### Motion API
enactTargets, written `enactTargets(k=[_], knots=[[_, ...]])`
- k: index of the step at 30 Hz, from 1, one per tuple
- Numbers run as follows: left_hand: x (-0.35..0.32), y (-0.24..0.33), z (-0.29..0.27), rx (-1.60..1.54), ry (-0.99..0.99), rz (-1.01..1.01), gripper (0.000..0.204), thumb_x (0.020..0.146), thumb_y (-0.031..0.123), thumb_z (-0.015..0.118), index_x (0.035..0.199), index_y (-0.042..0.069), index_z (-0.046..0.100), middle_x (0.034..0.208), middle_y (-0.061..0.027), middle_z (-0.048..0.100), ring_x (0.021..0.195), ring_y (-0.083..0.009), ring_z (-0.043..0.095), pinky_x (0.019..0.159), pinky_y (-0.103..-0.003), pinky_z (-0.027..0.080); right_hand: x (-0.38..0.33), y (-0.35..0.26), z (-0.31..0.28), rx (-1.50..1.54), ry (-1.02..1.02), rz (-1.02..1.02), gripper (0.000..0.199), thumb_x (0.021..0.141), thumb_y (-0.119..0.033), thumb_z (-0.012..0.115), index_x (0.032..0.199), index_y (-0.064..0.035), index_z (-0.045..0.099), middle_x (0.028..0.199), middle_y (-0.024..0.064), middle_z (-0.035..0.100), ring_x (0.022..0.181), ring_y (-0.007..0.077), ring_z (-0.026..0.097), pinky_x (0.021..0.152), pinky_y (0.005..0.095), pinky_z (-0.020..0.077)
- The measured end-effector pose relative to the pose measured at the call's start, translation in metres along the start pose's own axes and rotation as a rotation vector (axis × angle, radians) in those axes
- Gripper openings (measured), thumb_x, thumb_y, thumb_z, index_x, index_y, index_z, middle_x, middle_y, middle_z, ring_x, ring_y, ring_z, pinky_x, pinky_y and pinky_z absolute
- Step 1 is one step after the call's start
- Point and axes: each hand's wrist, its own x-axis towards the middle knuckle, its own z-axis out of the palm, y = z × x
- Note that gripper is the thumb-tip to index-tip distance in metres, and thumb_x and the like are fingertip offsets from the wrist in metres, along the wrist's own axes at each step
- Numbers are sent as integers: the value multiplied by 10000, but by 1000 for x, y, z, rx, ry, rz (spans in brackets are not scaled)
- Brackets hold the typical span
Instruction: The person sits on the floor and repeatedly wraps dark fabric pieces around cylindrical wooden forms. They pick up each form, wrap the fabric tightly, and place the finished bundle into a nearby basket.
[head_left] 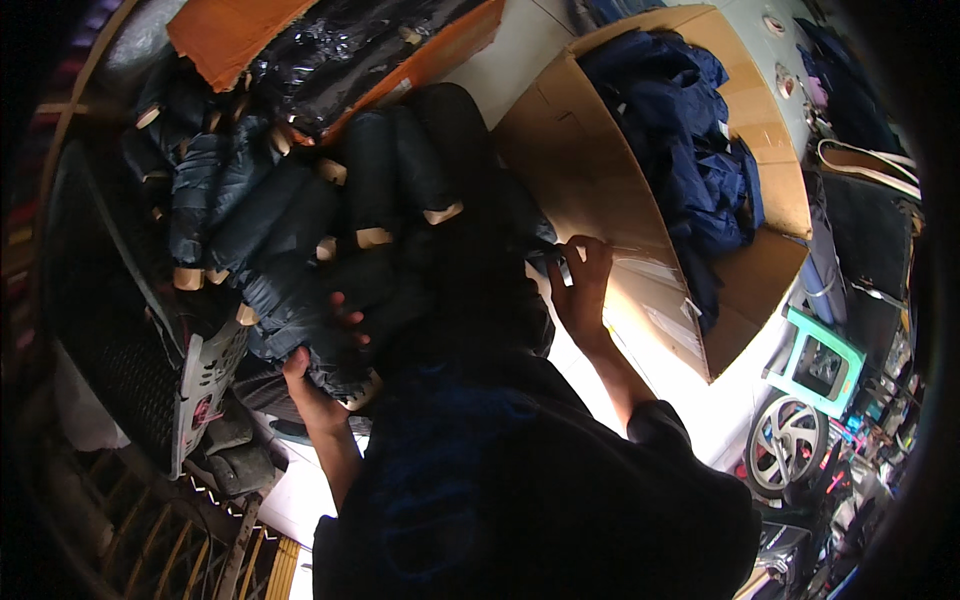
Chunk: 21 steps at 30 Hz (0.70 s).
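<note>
My left hand (318, 385) is closed round a dark, shiny fabric roll (295, 310) with a pale tan end, thumb on the near side and fingertips on the far side. Several similar rolls (270, 215) lie heaped beyond it, their tan ends pointing mostly toward me. To the right, my right hand (585, 280) has bent fingers at a small dark piece beside the cardboard box (600, 150). What exactly it grips is hard to make out in the shadow. Crumpled navy fabric (680, 140) fills the box.
An orange-edged container (450, 50) with shiny black plastic stands at the far side. A light plastic crate (205, 375) sits at the left near a dark mesh panel (110, 290). On the right are a green stool (820, 365), a spoked wheel (787, 447) and clutter.
</note>
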Motion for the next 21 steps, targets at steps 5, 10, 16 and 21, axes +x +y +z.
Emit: enactTargets(k=[5,10,16,21], knots=[[-1,1,20,-130,-108,6,959,625,319,702,1411,11,247,1396,-238,346,1123,-404,520,820,-481,536,61,-87,-26,382,-80,-339,354,616,69,617,916,-113,670,1110,111,515,1120,352,431,931,436,365],[-17,-7,-6,-80,-194,-142,851,606,284,668,1337,-20,355,1254,-237,499,1032,-399,574,848,-480,506,80,-157,-5,593,-168,-497,458,665,16,666,1100,-122,626,1191,136,447,1166,366,387,955,472,325],[-20,-20,-4,-156,-22,-26,702,696,191,676,1294,-55,403,1155,-219,575,1013,-351,605,907,-397,481,57,-166,11,1031,-552,41,591,760,-158,709,1285,-66,454,1234,161,399,1134,306,440,939,412,384],[-10,-10,16,770,-107,377,602,800,99,598,1337,-70,384,1334,-193,422,1096,-290,562,925,-355,442,47,-172,-3,1160,-656,11,755,794,-222,706,1389,-68,269,1284,158,393,1193,292,427,993,392,339]])
